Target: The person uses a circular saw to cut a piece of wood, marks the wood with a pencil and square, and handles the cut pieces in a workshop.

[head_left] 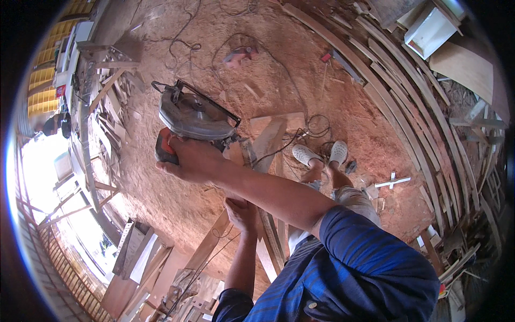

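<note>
My right hand (196, 161) is closed round the red-and-black handle (166, 147) of a circular saw. The circular saw (196, 115) has a dusty grey blade guard and a dark base plate, and is tilted so its flat side shows. Below my right forearm, my left hand (241, 213) is closed against a wooden piece (234, 154), partly hidden by the forearm. Close by, wooden beams (268, 140) cross at an angle, with a short board (284, 121) at their far end. The blade's contact with the wood is hidden.
Dark cords (316, 126) loop over the reddish dirt floor near my feet (322, 154). A red power tool (241, 55) lies farther off. Long planks (397, 102) are stacked at right, near a white cross-shaped piece (392, 180). Wood scraps (110, 115) lie at left.
</note>
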`<move>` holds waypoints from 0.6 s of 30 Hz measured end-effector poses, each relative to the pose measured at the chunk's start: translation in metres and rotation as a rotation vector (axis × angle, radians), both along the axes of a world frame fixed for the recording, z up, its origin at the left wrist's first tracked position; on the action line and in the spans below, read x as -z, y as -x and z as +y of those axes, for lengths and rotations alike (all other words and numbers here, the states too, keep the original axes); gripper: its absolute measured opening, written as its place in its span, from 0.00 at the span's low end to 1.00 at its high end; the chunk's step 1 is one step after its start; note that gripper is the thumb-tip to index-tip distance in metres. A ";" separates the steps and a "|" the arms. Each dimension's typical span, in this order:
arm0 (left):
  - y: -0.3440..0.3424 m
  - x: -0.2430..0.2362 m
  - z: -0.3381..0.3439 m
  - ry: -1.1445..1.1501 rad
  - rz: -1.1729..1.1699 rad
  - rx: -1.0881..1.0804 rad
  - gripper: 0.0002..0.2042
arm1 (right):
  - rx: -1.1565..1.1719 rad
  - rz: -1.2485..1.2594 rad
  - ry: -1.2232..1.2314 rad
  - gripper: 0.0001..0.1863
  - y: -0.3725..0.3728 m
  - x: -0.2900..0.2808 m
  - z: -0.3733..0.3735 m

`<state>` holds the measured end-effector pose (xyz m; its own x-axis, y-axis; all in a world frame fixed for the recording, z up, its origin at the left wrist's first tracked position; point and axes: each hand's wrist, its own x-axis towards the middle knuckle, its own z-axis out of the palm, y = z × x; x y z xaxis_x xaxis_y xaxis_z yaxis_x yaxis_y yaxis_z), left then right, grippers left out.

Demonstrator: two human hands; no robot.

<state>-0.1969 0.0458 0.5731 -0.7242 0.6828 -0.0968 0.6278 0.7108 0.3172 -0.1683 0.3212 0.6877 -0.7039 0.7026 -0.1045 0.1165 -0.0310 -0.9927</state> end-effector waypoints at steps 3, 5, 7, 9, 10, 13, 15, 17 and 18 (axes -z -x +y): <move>0.012 0.011 -0.019 0.017 0.064 0.042 0.26 | -0.086 -0.029 0.060 0.37 -0.002 -0.013 0.002; 0.007 0.004 -0.010 0.048 -0.004 0.030 0.28 | -0.065 -0.037 0.037 0.37 -0.001 -0.006 0.003; 0.004 0.002 -0.007 0.060 -0.080 -0.003 0.29 | -0.050 -0.041 0.012 0.37 0.002 -0.001 0.001; 0.007 0.007 -0.011 -0.004 -0.026 0.038 0.29 | 0.018 0.001 -0.030 0.38 0.005 -0.001 -0.002; 0.008 0.008 -0.011 -0.026 -0.008 0.050 0.30 | 0.015 0.001 -0.032 0.38 0.005 -0.002 -0.002; 0.007 0.006 -0.010 -0.030 -0.001 0.052 0.28 | -0.011 -0.013 -0.022 0.39 0.006 -0.001 -0.002; 0.002 0.002 -0.003 -0.012 0.010 0.058 0.27 | 0.025 0.016 -0.021 0.40 0.005 0.003 -0.002; 0.001 -0.001 -0.002 -0.002 0.024 0.059 0.26 | 0.019 0.004 -0.023 0.41 0.005 0.003 -0.002; 0.000 -0.002 -0.001 0.003 0.032 0.061 0.26 | 0.013 -0.009 -0.022 0.41 0.004 0.002 -0.003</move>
